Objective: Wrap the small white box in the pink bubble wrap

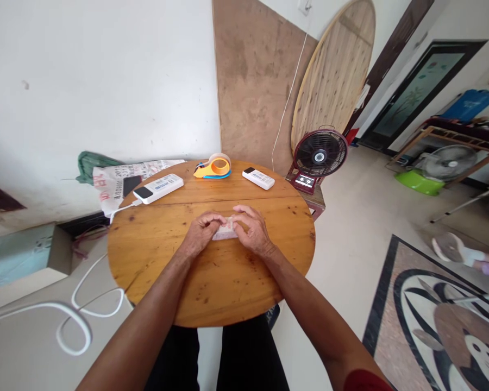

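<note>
A small whitish packet with pink-red print [225, 235] lies low over the middle of the round wooden table, between my two hands; its exact kind is too small to tell. At its left end, my left hand [201, 232] is closed, thumb and fingers pinching the top edge. My right hand [252, 232] grips the right end with bent fingers, the upper finger raised a little apart. The fingers cover part of the packet's top. Beyond the hands stands an orange and blue tape dispenser [215, 167] with a roll in it.
On the round table [228, 296], a white device with a dark screen [160, 188] sits back left, a cable attached. A similar white device [258, 178] lies back right. A dark red fan [319, 157] stands beyond the right edge. At far right, another person's shoe [448, 247] shows.
</note>
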`<act>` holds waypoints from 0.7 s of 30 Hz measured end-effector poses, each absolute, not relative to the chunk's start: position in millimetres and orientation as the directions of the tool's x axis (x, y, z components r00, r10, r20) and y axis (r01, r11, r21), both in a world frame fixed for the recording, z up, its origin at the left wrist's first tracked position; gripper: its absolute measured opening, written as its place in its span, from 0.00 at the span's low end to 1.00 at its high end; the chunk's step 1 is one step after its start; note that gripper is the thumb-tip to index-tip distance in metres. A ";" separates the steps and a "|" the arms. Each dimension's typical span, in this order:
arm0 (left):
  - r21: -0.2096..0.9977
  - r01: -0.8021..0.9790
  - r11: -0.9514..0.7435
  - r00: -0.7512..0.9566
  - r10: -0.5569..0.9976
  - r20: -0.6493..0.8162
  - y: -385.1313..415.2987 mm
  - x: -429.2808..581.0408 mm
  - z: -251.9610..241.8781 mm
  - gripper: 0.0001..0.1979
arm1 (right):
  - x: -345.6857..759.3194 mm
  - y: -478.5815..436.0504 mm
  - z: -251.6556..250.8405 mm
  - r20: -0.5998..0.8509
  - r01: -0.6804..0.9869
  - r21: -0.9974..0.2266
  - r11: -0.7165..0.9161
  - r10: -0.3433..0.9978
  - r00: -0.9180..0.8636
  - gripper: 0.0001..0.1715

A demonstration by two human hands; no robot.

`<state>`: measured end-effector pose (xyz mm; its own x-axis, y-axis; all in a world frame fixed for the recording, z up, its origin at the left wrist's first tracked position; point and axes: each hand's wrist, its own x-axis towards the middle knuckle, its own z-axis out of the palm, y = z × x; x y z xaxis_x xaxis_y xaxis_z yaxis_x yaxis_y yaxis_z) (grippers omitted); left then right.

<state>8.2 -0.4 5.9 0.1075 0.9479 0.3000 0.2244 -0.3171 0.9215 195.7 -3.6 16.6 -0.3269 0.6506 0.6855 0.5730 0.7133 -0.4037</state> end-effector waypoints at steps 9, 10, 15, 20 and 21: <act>0.927 0.227 -0.299 0.104 0.954 0.282 -3.2 9.2 10.8 0.10 | 195.6 -2.7 15.1 0.619 0.598 -0.419 0.683 0.697 -0.361 0.15; 0.927 0.227 -0.297 0.104 0.954 0.280 -3.1 9.2 10.4 0.10 | 195.6 -2.8 14.9 0.619 0.601 -0.411 0.686 0.694 -0.368 0.16; 0.930 0.221 -0.293 0.102 0.956 0.277 -0.9 9.2 6.7 0.10 | 195.5 -3.5 15.2 0.589 0.637 -0.348 0.688 0.689 -0.423 0.17; 0.927 0.212 -0.308 0.102 0.951 0.293 0.0 9.3 4.9 0.10 | 194.5 -3.4 14.4 0.599 0.645 -0.322 0.693 0.677 -0.428 0.17; 0.926 0.215 -0.310 0.103 0.950 0.295 -0.1 9.3 5.0 0.11 | 194.4 -3.2 14.0 0.600 0.642 -0.327 0.693 0.677 -0.426 0.16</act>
